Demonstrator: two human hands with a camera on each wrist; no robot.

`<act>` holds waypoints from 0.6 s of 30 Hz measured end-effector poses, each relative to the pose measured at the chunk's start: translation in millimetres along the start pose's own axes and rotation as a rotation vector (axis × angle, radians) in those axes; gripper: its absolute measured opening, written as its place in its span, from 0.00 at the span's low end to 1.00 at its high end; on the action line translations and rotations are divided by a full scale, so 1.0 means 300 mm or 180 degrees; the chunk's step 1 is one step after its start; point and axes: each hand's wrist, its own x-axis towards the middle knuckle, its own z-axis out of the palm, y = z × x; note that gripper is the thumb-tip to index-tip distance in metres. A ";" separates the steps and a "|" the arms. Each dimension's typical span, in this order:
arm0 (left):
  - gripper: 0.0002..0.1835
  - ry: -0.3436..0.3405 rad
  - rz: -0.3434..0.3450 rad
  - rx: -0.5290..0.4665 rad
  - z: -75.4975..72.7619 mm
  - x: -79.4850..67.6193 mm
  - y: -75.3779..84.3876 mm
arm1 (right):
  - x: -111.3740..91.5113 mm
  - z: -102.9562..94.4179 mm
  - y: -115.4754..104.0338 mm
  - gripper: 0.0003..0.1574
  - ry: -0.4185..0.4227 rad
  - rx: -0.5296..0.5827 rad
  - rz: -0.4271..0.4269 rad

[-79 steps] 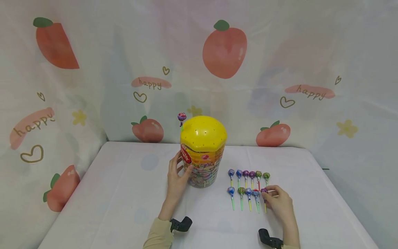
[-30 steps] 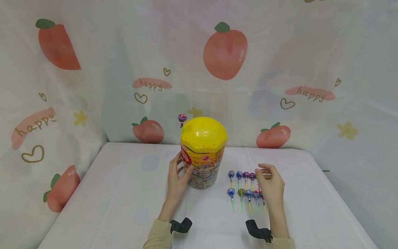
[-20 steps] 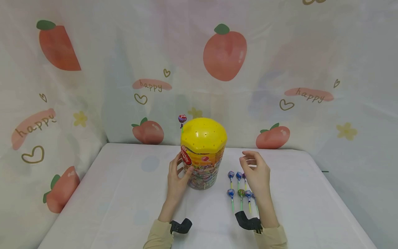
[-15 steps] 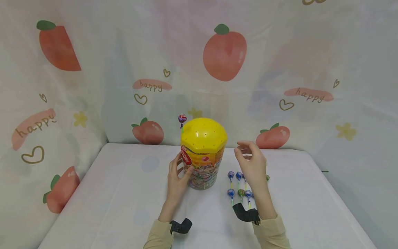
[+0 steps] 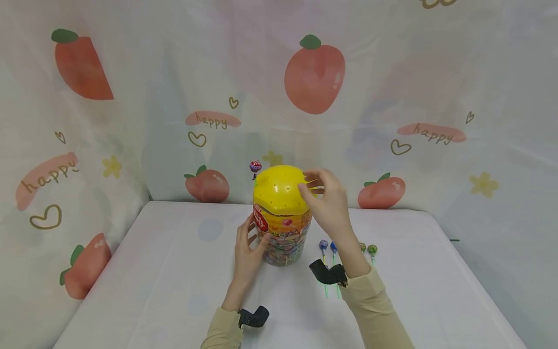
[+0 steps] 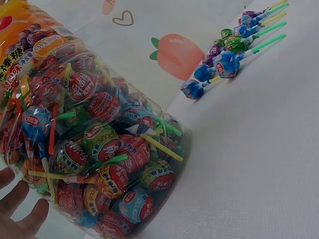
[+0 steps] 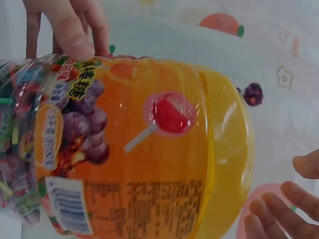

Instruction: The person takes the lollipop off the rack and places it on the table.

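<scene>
A clear plastic jar (image 5: 285, 240) full of wrapped lollipops stands upright on the table under a yellow dotted lid (image 5: 279, 186). My left hand (image 5: 248, 254) holds the jar's left side, thumb at the front and fingers behind. One purple-and-red lollipop (image 5: 255, 166) sticks up at the lid's left edge. My right hand (image 5: 329, 201) is at the lid's right side, fingers loosely bent and holding nothing. In the right wrist view those fingers (image 7: 276, 211) appear apart from the lid. Loose lollipops (image 6: 227, 64) lie in rows on the table; my right forearm hides some in the head view.
A white cloth covers the table (image 5: 174, 271). Behind it hangs a fabric backdrop (image 5: 244, 63) with printed fruit, hearts and the word "happy". Black wrist camera mounts (image 5: 254, 316) sit on both wrists.
My right hand has left the right end of the lollipop rows and moved up and leftward to the lid. My left hand and the jar have stayed in place.
</scene>
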 end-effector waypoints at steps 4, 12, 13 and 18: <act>0.37 -0.0008 -0.0025 0.0021 -0.001 0.001 0.001 | 0.023 0.025 -0.036 0.20 -0.0128 -0.0050 -0.0002; 0.37 -0.0025 -0.0095 0.0011 -0.003 -0.001 0.011 | 0.077 0.094 -0.087 0.23 -0.0407 -0.0142 -0.0190; 0.37 -0.0025 -0.0099 0.0003 -0.003 -0.001 0.011 | 0.084 0.105 -0.090 0.23 -0.0407 -0.0143 -0.0237; 0.37 -0.0035 -0.0147 -0.0007 -0.003 0.000 0.011 | 0.111 0.152 -0.099 0.24 -0.0412 -0.0157 -0.0385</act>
